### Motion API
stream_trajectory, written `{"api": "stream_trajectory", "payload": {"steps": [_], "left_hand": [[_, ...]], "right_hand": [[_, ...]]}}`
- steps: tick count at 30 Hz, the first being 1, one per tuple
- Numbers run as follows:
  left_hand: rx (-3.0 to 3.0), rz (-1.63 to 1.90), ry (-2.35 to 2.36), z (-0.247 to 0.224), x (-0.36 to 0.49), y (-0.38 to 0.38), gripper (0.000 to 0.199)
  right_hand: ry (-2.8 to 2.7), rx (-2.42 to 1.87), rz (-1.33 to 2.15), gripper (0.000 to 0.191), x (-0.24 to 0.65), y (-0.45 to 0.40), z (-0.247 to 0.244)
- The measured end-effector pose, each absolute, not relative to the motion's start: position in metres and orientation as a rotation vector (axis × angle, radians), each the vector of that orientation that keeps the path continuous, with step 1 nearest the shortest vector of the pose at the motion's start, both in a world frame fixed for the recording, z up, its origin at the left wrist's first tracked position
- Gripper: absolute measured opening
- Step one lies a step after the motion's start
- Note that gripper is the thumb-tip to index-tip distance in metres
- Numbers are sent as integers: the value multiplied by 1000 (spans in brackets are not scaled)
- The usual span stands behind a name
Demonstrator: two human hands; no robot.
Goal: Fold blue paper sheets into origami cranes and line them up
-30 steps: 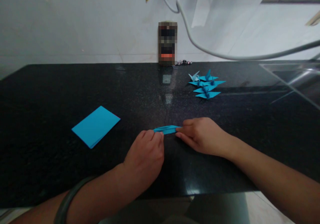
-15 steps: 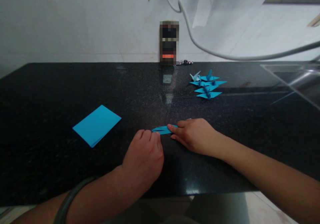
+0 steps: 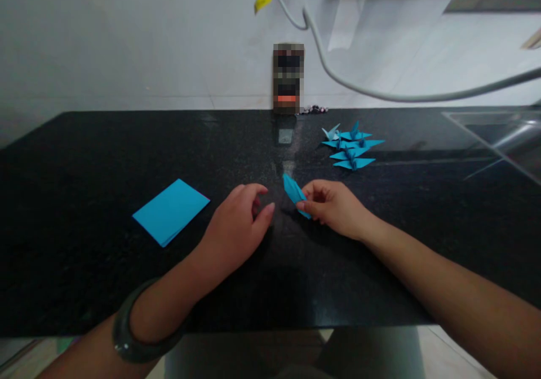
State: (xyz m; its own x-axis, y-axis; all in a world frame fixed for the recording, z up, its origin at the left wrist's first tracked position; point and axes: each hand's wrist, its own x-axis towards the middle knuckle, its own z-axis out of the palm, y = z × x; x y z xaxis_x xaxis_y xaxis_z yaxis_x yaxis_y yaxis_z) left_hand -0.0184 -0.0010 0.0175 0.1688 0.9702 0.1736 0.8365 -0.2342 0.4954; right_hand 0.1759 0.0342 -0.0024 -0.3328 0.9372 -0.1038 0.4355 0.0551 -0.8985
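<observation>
Between the thumb and fingers of my right hand (image 3: 336, 205) is a narrow folded piece of blue paper (image 3: 292, 190), tilted with its pointed end up and to the left. It is held just above the black countertop (image 3: 236, 142). My left hand (image 3: 236, 215) holds nothing; its thumb and fingers are apart, a short way left of the paper. To the left of that hand lies a stack of blue paper sheets (image 3: 171, 213). Several folded paper cranes (image 3: 353, 148), mostly blue and one paler, stand grouped at the back right.
A phone (image 3: 288, 80), blurred in the picture, leans upright against the wall at the back, with a beaded strap (image 3: 315, 110) beside it. A grey cable (image 3: 380, 94) hangs across the upper right. A clear, shiny object (image 3: 507, 137) is at the right edge.
My right hand has lifted the folded paper off the countertop and tilted it. My left hand has let go of the paper's left end, and its fingers have spread. The view has shifted slightly.
</observation>
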Motion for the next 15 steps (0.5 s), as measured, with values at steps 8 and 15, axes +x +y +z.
{"api": "stream_trajectory", "payload": {"steps": [8, 15], "left_hand": [[1445, 790, 1257, 25, 9, 15, 20], [1224, 995, 1270, 21, 24, 26, 14]], "right_hand": [[-1319, -1124, 1698, 35, 173, 25, 3], [-1354, -1076, 1468, 30, 177, 29, 5]]}}
